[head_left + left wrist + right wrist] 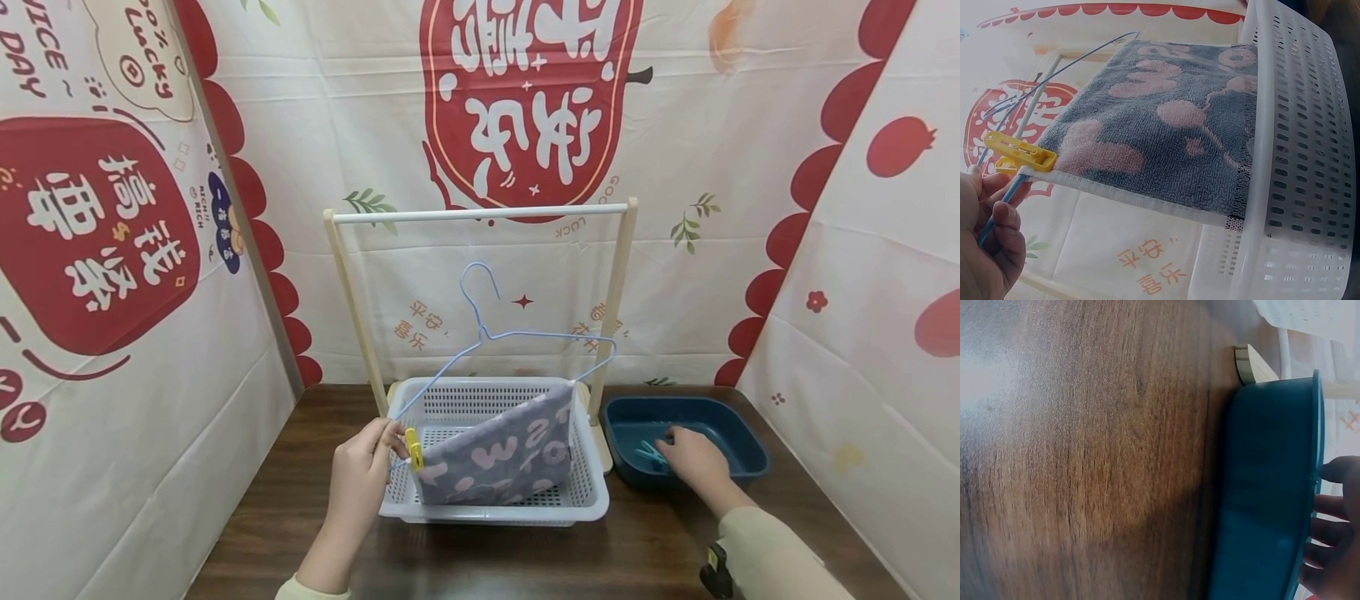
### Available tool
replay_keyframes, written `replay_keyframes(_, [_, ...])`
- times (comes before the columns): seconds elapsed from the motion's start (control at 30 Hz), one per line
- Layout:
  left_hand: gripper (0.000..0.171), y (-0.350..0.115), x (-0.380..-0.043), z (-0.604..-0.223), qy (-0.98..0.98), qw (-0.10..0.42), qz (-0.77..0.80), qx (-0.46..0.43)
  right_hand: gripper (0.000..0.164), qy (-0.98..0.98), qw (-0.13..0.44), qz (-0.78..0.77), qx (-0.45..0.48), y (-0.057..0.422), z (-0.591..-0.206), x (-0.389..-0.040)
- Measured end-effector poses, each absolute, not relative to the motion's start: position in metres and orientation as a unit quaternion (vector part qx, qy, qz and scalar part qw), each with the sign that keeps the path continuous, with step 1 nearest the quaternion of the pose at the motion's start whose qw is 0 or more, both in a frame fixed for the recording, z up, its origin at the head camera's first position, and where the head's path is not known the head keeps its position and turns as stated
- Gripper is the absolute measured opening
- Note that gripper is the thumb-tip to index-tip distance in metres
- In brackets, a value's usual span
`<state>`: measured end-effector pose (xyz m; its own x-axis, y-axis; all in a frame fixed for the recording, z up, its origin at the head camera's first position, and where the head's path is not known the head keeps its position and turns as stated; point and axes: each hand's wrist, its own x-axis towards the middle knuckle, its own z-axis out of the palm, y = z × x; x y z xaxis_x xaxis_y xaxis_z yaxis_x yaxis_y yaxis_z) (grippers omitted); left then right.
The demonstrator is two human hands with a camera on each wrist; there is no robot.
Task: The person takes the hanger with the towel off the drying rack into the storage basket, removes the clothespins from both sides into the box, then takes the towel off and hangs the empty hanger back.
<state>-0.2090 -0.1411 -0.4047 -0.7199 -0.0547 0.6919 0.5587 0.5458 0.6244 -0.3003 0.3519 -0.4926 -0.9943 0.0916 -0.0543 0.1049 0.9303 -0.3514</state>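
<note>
the step in hand looks like fetching another clip for the towel (pixel 506 458); the left hand (pixel 367 458) pinches the blue hanger (pixel 482 335) above the left of the white basket (pixel 495 514), beside the yellow clip (pixel 414 450); the towel hangs over the basket, right of that grip; right of the basket, the right hand (pixel 697 458) dips into the blue tub (pixel 738 427) by teal clips (pixel 651 452); whether it grips one, i cannot tell; a sure pinch seems called for next

Both sleeves (pixel 776 546) look pale green; the right bears a black device (pixel 717 572).
</note>
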Motion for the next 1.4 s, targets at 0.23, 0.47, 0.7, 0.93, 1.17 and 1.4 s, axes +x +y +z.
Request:
replay_keyframes(0.23, [0.014,-0.140,-0.207,-0.401,-0.815,0.337,-0.441,-0.164,0.046,0.982,-0.025,-0.184,0.025,0.350,-0.487,-0.294])
replay_keyframes(0.47, [0.013,-0.140,-0.206,-0.398,-0.820,0.346,-0.424,-0.167,0.039,0.980,-0.068,-0.185,-0.002,0.335,-0.474,-0.284])
replay_keyframes(0.7, [0.010,-0.136,-0.209,-0.396,-0.816,0.369,-0.408,-0.177,0.033,0.975,-0.108,-0.194,-0.024,0.314,-0.460,-0.271])
replay_keyframes(0.93, [0.011,-0.132,-0.210,-0.395,-0.814,0.371,-0.407,-0.186,0.028,0.966,-0.147,-0.208,-0.046,0.294,-0.447,-0.255])
replay_keyframes(1.17, [0.011,-0.129,-0.210,-0.397,-0.810,0.381,-0.399,-0.198,0.025,0.954,-0.181,-0.227,-0.070,0.275,-0.439,-0.235])
replay_keyframes(1.4, [0.010,-0.128,-0.209,-0.397,-0.814,0.371,-0.403,-0.192,0.021,0.938,-0.228,-0.241,-0.105,0.252,-0.429,-0.221])
